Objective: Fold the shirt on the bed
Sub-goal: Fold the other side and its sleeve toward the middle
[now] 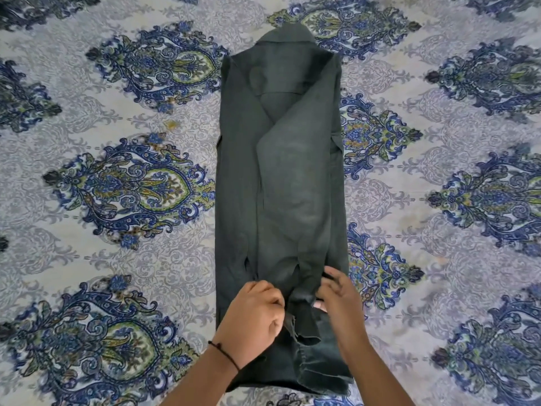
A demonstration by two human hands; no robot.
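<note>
A dark green shirt [278,177] lies lengthwise on the bed, collar at the far end, its sides and sleeves folded inward into a long narrow strip. Near the hem end, my left hand [251,315] is closed in a fist on the cloth beside a sleeve cuff [304,320]. My right hand [339,294] pinches the same sleeve end from the right, fingers curled around the fabric. Both hands touch the shirt close together. A thin dark cord circles my left wrist.
The bed is covered by a pale grey sheet [117,244] with blue and green paisley medallions, spreading on all sides of the shirt. No other objects lie on it.
</note>
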